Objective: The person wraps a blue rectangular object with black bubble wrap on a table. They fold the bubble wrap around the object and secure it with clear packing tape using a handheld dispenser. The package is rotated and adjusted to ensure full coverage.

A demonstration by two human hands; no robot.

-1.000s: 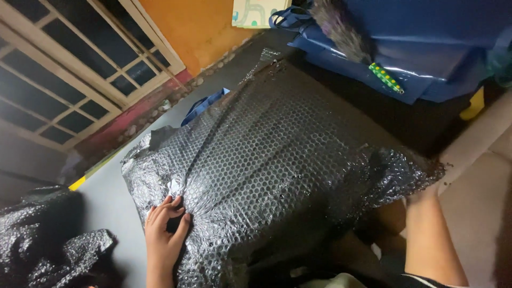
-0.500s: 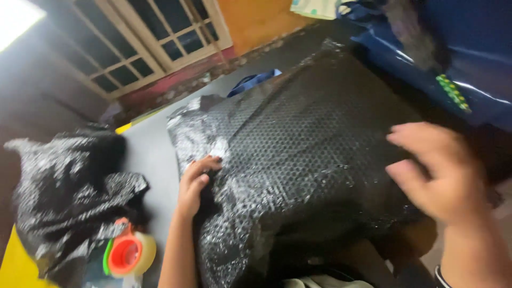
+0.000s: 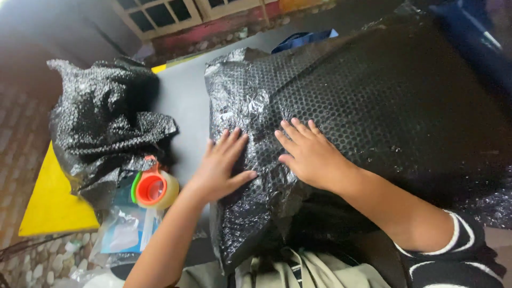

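Left hand [image 3: 223, 166] and right hand [image 3: 312, 154] lie flat, fingers released and spread, side by side on the black bubble-wrapped parcel [image 3: 373, 122], which covers most of the grey worktop [image 3: 184, 101]. Tape dispenser [image 3: 154, 189] and crumpled black bubble wrap [image 3: 104, 128] sit toward the worktop's left edge.

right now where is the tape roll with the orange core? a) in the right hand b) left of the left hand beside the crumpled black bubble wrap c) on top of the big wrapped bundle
b: the tape roll lies left of the left hand, by the crumpled black bubble wrap; both hands lie flat on the bundle.
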